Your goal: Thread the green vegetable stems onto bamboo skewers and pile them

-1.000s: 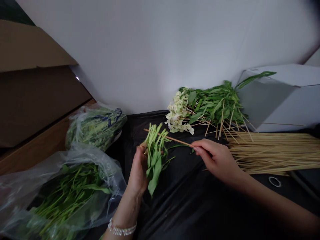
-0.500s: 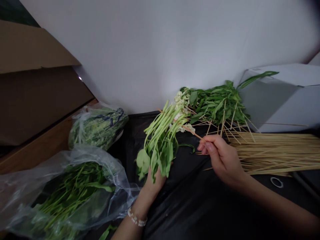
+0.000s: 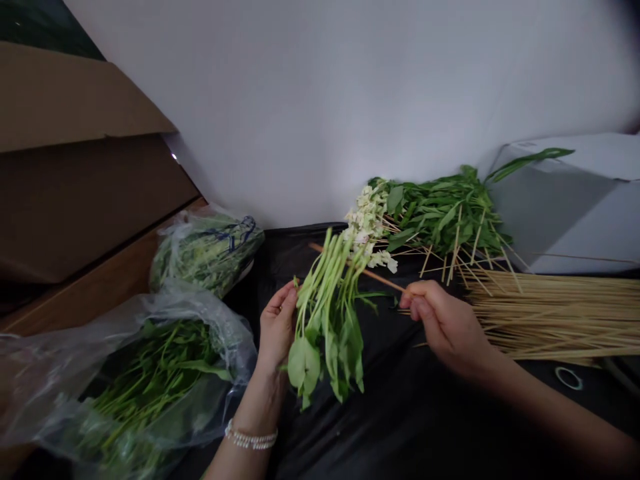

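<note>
Left hand (image 3: 278,327) grasping a bunch of leafy green stems (image 3: 327,320); right hand (image 3: 447,327) pinching a bamboo skewer (image 3: 380,275) that crosses the bunch.

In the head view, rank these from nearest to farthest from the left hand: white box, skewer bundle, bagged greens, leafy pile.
From the left hand:
1. Bagged greens, just to its left.
2. Leafy pile, ahead and right.
3. Skewer bundle, right.
4. White box, far right, behind the skewers.

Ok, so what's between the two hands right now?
In the head view, a bunch of greens sits beside the left hand, with a wooden skewer crossing it toward the right hand. Black plastic lies below.
</note>
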`<state>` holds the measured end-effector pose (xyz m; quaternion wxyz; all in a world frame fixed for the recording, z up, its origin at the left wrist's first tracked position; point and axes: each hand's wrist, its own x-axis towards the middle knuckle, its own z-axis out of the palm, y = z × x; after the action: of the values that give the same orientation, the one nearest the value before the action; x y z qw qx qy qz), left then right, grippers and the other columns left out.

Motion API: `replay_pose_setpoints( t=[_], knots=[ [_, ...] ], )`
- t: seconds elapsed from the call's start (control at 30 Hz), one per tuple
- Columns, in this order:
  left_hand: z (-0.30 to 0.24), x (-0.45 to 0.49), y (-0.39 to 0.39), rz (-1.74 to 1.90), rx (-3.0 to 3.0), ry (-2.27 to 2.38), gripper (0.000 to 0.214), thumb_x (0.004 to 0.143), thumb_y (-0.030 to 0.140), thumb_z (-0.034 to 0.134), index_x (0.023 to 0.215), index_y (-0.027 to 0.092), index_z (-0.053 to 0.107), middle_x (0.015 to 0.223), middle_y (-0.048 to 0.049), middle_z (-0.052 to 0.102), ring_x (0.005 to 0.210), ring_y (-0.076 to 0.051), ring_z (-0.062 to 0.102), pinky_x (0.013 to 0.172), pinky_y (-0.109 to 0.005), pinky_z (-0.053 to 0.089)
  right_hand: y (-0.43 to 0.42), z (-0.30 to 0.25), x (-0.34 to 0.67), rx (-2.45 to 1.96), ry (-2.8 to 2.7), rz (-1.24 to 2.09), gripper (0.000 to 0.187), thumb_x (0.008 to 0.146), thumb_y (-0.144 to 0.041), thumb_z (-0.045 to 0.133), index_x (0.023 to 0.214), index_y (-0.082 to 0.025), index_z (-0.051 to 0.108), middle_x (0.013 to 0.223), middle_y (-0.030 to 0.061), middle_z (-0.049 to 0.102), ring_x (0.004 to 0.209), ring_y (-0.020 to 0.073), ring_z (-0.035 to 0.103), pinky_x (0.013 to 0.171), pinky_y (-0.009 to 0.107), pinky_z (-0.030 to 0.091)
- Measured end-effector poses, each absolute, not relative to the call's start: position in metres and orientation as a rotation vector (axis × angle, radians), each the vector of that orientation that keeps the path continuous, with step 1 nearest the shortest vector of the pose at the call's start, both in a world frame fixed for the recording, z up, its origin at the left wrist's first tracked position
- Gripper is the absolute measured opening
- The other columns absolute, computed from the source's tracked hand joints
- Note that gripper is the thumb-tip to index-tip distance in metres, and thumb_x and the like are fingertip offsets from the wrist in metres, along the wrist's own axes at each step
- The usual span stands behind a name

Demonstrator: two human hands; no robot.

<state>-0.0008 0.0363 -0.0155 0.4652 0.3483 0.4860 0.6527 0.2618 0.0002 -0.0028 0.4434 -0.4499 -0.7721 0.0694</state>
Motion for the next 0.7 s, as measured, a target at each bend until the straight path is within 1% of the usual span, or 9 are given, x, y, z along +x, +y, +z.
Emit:
replay_pose_setpoints(
  t=[0.1,0.17,0.33,0.5,0.7],
  knots=[
    [-0.01,-0.003,0.036,1.648,0.734,1.155,0.044,0.054,0.04,0.088,0.089,0.018,0.074,0.081,-0.0053,0.077,0.069,-0.019,0.07,0.063,-0.028,0.056,0.004,-0.008,0.259,-1.082,-2.109,0.087,0.019,0.094,-0.017,0.036,0.092,-0.021,0.054,0.075,0.0017,0.064,0.066,0.0154,0.061,0.062,0.027,0.045],
    [-0.01,-0.002,0.035,1.643,0.69,1.124,0.047,0.05,0.036,0.091,0.089,0.017,0.074,0.078,-0.0037,0.077,0.065,-0.017,0.07,0.062,-0.026,0.056,0.005,-0.013,0.257,-1.099,-2.191,0.047,0.02,0.094,-0.015,0.036,0.094,-0.021,0.055,0.079,0.0028,0.066,0.071,0.0164,0.063,0.065,0.028,0.045],
    [-0.01,0.002,0.031,1.586,0.674,1.096,0.041,0.058,0.031,0.088,0.093,0.016,0.074,0.083,-0.0043,0.078,0.069,-0.015,0.071,0.069,-0.026,0.056,0.006,-0.019,0.258,-1.237,-2.286,0.014,0.022,0.097,-0.015,0.034,0.099,-0.02,0.055,0.086,0.0038,0.068,0.076,0.0177,0.065,0.066,0.029,0.044],
    [-0.009,0.006,0.029,1.603,0.649,1.057,0.035,0.058,0.028,0.089,0.089,0.016,0.075,0.083,-0.003,0.078,0.07,-0.012,0.07,0.071,-0.023,0.055,0.006,-0.02,0.259,-1.295,-2.306,-0.01,0.021,0.097,-0.016,0.035,0.101,-0.02,0.055,0.088,0.004,0.068,0.078,0.0193,0.065,0.065,0.03,0.043],
    [-0.01,0.006,0.028,1.601,0.618,1.036,0.033,0.058,0.025,0.088,0.087,0.017,0.076,0.082,-0.0025,0.078,0.07,-0.012,0.07,0.069,-0.021,0.055,0.006,-0.022,0.259,-1.289,-2.304,-0.013,0.02,0.097,-0.015,0.035,0.101,-0.02,0.054,0.088,0.0035,0.067,0.078,0.0195,0.065,0.066,0.03,0.043]
  ],
)
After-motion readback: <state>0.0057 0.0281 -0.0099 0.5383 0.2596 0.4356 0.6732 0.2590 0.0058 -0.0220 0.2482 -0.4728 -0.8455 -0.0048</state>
